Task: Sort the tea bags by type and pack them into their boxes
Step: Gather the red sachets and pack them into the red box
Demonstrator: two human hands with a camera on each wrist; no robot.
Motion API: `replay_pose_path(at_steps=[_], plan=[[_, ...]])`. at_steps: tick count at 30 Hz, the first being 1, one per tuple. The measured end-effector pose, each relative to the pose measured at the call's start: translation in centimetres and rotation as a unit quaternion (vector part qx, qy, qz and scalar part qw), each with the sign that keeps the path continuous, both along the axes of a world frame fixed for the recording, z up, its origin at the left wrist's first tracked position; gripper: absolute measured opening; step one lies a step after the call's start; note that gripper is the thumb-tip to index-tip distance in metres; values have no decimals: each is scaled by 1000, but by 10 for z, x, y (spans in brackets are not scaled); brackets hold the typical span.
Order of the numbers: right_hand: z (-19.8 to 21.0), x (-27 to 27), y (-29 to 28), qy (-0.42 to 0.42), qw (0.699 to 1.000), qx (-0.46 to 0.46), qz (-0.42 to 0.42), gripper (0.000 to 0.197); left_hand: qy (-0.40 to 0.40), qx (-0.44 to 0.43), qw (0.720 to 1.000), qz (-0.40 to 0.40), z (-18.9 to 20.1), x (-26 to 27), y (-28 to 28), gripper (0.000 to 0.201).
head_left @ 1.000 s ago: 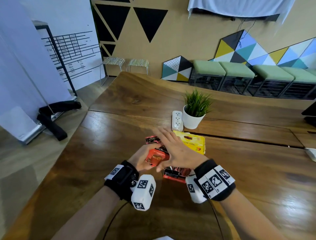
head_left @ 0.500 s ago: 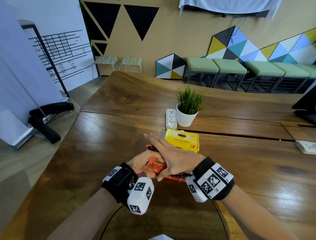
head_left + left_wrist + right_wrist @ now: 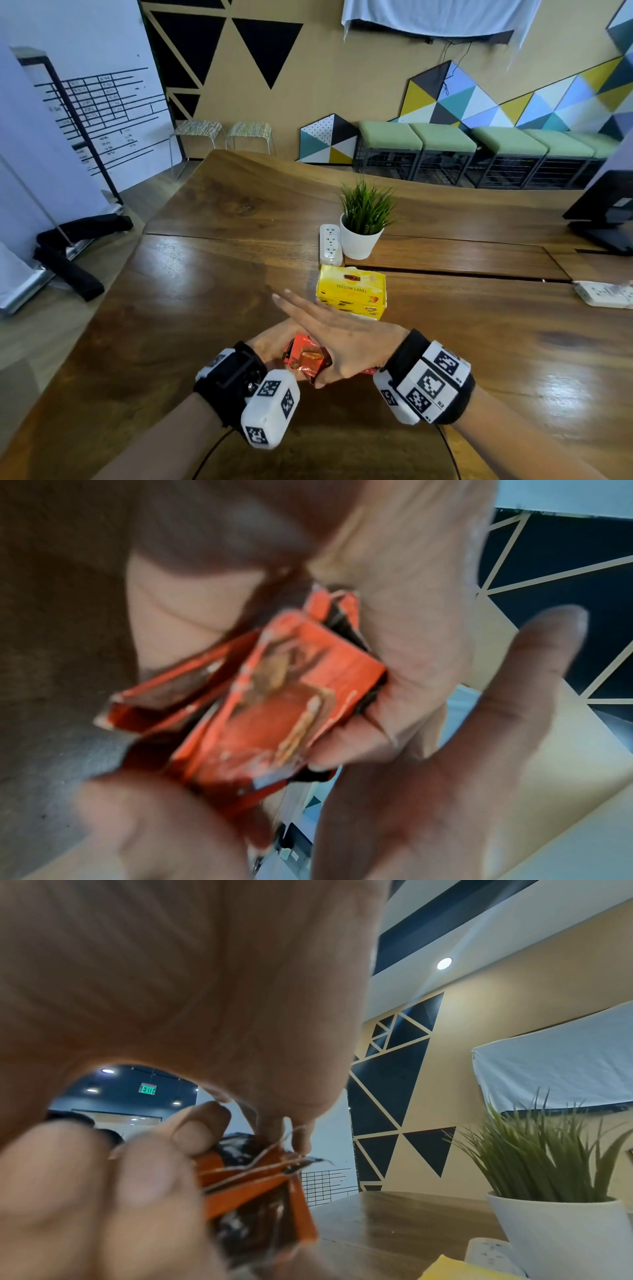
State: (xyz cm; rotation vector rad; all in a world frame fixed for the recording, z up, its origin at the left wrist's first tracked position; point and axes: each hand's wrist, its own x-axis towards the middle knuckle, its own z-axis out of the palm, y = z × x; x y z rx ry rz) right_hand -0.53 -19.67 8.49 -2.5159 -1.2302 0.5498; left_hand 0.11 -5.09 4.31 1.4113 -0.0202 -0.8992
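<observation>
Low in the middle of the head view, my left hand point(image 3: 274, 346) grips light, slippery red tea bags point(image 3: 306, 358), my right hand point(image 3: 337, 337) lying flat-fingered over them; I'd pinch their stiffer sealed edges.

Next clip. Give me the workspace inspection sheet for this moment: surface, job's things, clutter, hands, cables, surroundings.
Surface: wooden table, glossy, with a seam running across.
Job's things: stack of red tea bags held between both hands; yellow tea box lying beyond them.
Clutter: potted plant; white power strip beside it; second power strip at far right.
Hands: left hand grips the tea bags from below; right hand lies flat across them, fingers straight.
Cables: dark cable at the near edge.
Surroundings: green stools, patterned wall, whiteboard.
</observation>
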Motion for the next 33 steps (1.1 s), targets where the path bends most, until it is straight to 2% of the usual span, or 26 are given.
replay_pose_path(at_steps=[2, 3, 4, 5, 6, 8, 9, 12, 14, 15, 17, 19, 22, 25, 27, 30, 33], plan=[[-6, 0, 0, -11, 999, -2, -30, 114, 84, -67, 991, 75, -4, 1, -1, 40], [-8, 0, 1, -20, 999, -1, -44, 108, 53, -78, 994, 60, -10, 1, -4, 49], [-11, 3, 2, -26, 998, 3, -58, 103, 33, -91, 993, 72, -6, -2, -4, 41], [-12, 6, 1, -27, 997, 13, -72, 99, 51, -107, 989, 84, -13, 2, -5, 60], [-11, 12, 0, -22, 995, 25, -89, 96, 69, -146, 982, 99, -9, 3, -8, 29], [-3, 20, -2, -12, 991, 51, -122, 93, 51, -148, 983, 97, 4, 11, -8, 3], [1, 23, -4, -11, 989, 64, -133, 92, 27, -138, 986, 85, 8, 17, -10, 2], [16, 33, -15, -8, 985, 92, -144, 95, 41, -134, 984, 111, 25, 34, -14, 22], [28, 42, -26, 40, 980, 117, -153, 95, 11, -136, 990, 34, 31, 41, -13, 9], [31, 47, -33, 83, 972, 146, -166, 91, -23, -107, 994, -15, 33, 42, -14, 13], [28, 56, -52, 128, 952, 196, -199, 75, -104, -10, 991, -82, 28, 50, -28, 26], [22, 65, -62, 113, 946, 212, -218, 58, -162, 44, 982, -90, 29, 54, -37, 49], [23, 69, -64, 99, 951, 202, -213, 49, -226, 93, 965, -94, 26, 65, -45, 80], [20, 70, -63, 30, 962, 185, -196, 43, -249, 89, 963, -60, 19, 63, -44, 105], [12, 69, -60, -19, 970, 160, -184, 37, -249, 101, 962, -50, 14, 61, -39, 118], [-4, 63, -69, -76, 977, 70, -186, 33, -254, 136, 954, -84, 1, 57, -26, 125], [-16, 53, -82, -86, 982, -12, -170, 32, -280, 229, 925, -115, -14, 54, -1, 137]])
